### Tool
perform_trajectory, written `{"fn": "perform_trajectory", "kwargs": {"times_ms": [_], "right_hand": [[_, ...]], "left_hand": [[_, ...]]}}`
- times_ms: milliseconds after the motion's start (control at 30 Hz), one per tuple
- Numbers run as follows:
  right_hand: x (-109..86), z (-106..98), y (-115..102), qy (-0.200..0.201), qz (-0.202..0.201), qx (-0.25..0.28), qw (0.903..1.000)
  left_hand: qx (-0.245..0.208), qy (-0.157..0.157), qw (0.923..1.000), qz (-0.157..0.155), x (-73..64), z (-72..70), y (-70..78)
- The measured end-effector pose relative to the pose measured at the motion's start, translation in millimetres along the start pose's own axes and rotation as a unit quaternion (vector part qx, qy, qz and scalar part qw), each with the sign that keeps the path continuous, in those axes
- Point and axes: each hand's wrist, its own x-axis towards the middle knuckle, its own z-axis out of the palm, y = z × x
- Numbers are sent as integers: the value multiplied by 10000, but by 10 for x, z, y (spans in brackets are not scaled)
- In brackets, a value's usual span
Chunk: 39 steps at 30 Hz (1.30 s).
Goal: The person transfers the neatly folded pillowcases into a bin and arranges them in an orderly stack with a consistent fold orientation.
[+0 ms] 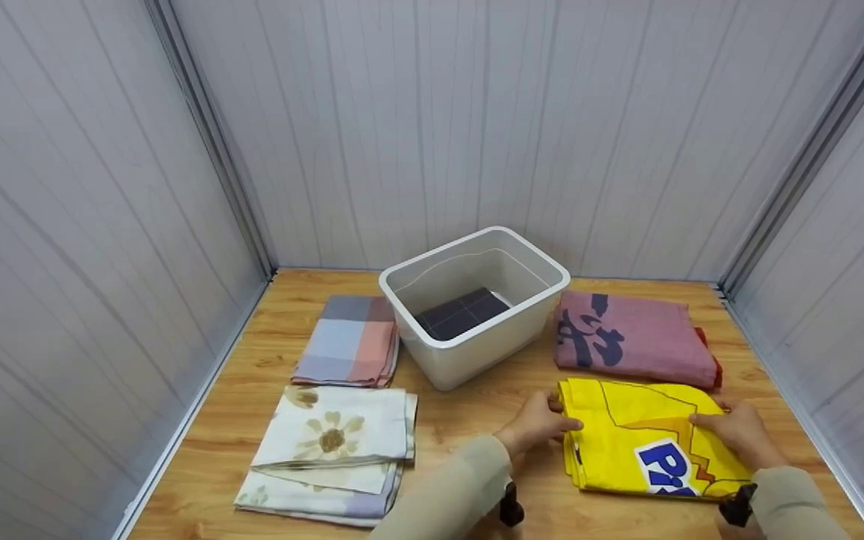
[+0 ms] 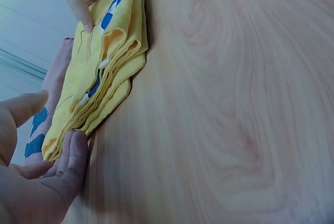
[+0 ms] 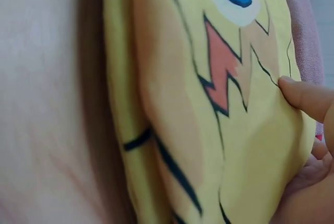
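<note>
A folded yellow cloth (image 1: 604, 442) printed with blue letters lies at the right front. At its left edge, my left hand (image 1: 541, 421) has its fingertips (image 2: 77, 148) against the stacked layers, while the thumb stands apart over the cloth in the left wrist view. My right hand (image 1: 739, 435) grips the cloth's right side, thumb on the top face and fingers around the edge, partly hidden. Orange and red zigzag shapes mark the yellow cloth (image 3: 250, 145) in the right wrist view.
Behind the yellow cloth lies a folded mauve cloth (image 1: 649, 337) with dark lettering. A white bin (image 1: 492, 360) with a dark item (image 1: 462, 315) inside stands at the back middle. Left of it are a folded checked cloth (image 1: 334, 345) and a floral white cloth (image 1: 372, 420). Pale walls enclose the wooden table (image 1: 469, 457).
</note>
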Motion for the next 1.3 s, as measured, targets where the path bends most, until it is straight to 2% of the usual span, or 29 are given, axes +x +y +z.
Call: {"fn": "perform_trajectory", "kwargs": {"times_ms": [133,367,600,733,833,900,1000,1133,1300], "right_hand": [[-14,12,-26,51,-47,119,9999],[-3,107,-113,431,-1029,421,9929],[-28,179,-278,294,-875,700,9933],[-57,184,-385,149,-931,782,9925],[-81,176,-446,75,-1089,771,9910],[-104,168,-481,56,-1251,762,9892],[-132,161,-532,71,-1477,811,9857],[-157,169,-601,120,-1852,837,9791],[-171,181,-661,103,-2267,929,9695]], "left_hand": [[147,44,9998,87,11,-18,-40],[280,121,9989,345,31,-95,-72],[895,414,9935,564,58,-200,-89],[1283,655,9866,761,60,-264,-79],[1659,861,9782,909,66,-308,-73],[1783,918,9752,940,75,-334,-69],[1840,849,9748,930,86,-375,-60],[1800,723,9746,1119,94,-440,-40],[2003,640,9662,1491,122,-518,-37]]}}
